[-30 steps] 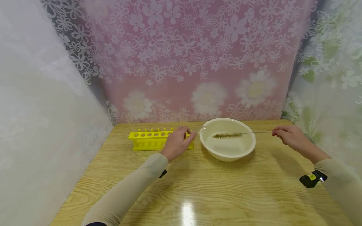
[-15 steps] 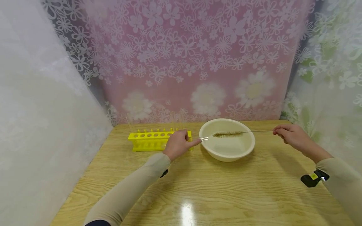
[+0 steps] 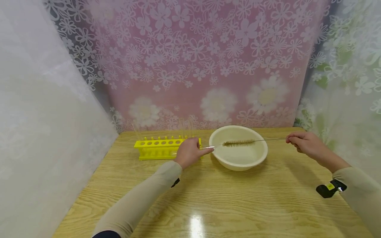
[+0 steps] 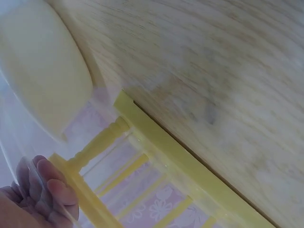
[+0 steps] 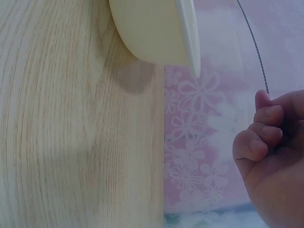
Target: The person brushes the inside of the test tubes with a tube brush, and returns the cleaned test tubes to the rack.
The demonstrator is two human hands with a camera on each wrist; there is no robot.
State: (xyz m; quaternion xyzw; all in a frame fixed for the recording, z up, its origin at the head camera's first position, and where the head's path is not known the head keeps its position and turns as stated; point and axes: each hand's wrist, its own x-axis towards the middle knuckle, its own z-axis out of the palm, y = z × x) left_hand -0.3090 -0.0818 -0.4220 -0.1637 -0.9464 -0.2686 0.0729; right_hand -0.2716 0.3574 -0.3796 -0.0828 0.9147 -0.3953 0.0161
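Observation:
My left hand (image 3: 190, 152) holds a clear glass test tube (image 3: 210, 147) nearly level, its end pointing right over the bowl's left rim. In the left wrist view, curled fingers (image 4: 59, 190) wrap the see-through tube. With bent fingers and thumb, my right hand (image 3: 308, 145) pinches the thin twisted wire handle (image 5: 256, 50) of a test tube brush (image 3: 239, 142). The brown bristles lie level above the white bowl (image 3: 238, 166), their tip right at the tube's end. Behind the left hand stands a yellow test tube rack (image 3: 163, 143), partly hidden by it.
Clear test tubes stand in the rack, one at its left end (image 3: 136, 132) and others toward the right (image 3: 190, 127). A wooden table (image 3: 223, 205) carries the rack and bowl. Flowered curtains (image 3: 193, 66) enclose the back and sides.
The left hand has shifted slightly right, and the test tube has swung to point level toward the brush tip. The right hand and brush have barely moved.

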